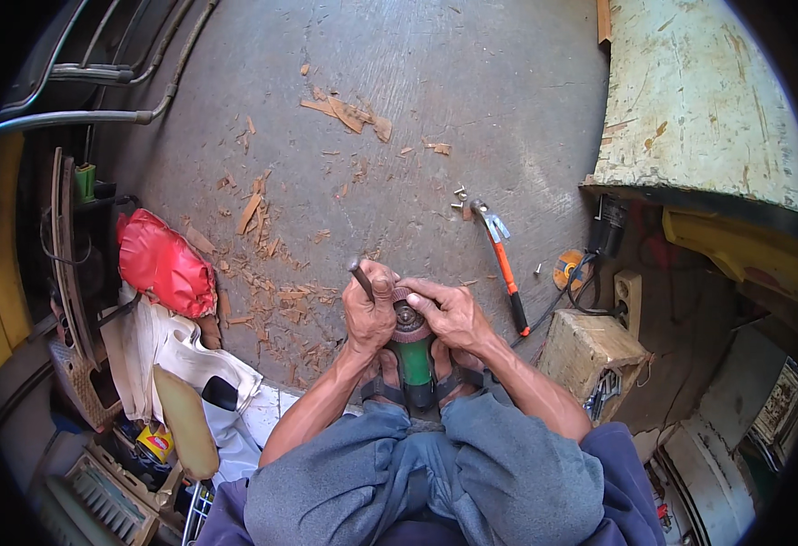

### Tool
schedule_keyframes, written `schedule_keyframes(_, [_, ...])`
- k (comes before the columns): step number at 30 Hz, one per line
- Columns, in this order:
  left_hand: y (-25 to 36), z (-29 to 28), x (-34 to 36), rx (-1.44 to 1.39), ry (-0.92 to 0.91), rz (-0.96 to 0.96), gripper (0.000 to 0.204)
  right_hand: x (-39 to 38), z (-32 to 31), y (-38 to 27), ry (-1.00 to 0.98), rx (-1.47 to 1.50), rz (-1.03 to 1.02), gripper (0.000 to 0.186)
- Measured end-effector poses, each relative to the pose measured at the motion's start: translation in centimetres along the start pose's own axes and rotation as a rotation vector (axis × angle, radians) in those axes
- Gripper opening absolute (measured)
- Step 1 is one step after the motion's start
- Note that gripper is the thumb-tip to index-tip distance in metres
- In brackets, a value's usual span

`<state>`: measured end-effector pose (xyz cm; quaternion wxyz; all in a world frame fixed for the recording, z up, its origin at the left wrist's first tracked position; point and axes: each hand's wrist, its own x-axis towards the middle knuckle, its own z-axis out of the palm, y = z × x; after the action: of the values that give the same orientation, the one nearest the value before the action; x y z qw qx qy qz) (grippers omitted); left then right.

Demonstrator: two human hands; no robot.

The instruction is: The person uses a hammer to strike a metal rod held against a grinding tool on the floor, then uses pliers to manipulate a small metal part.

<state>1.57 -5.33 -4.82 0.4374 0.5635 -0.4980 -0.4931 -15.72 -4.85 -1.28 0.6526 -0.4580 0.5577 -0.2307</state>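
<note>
Grinder: the green grinder sat between the person's feet, its reddish disc at the far end, face up.
Left hand: the hand was at the grinder's left, closed in a fist around a dark rod.
Right hand: the hand was at the grinder's right, curled round the disc's edge, thumb on top; some fingertips were hidden.
Weight and feel: the grinder looked heavy and stiff, its smooth casing perhaps slippery, the disc rough and possibly brittle.
Best hold: the round green body seemed surer than the disc's rim.
Hammer: the orange-handled hammer lay beyond the grinder, to its right.
Loose disc: a yellow disc lay farther right of the grinder.
Wood scraps: splinters lay beyond the grinder, mostly leftward.
</note>
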Motion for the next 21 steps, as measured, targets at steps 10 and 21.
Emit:
schedule_keyframes(10, [5.3,-0.6,1.8,-0.134,-0.136,-0.166,0.050,-0.1,-0.1,0.2,0.010,-0.032,-0.001,0.033])
schedule_keyframes(21, [4.1,-0.6,2.7,-0.352,-0.209,-0.277,0.035,0.0,-0.4,-0.8,-0.035,-0.068,0.073,0.036])
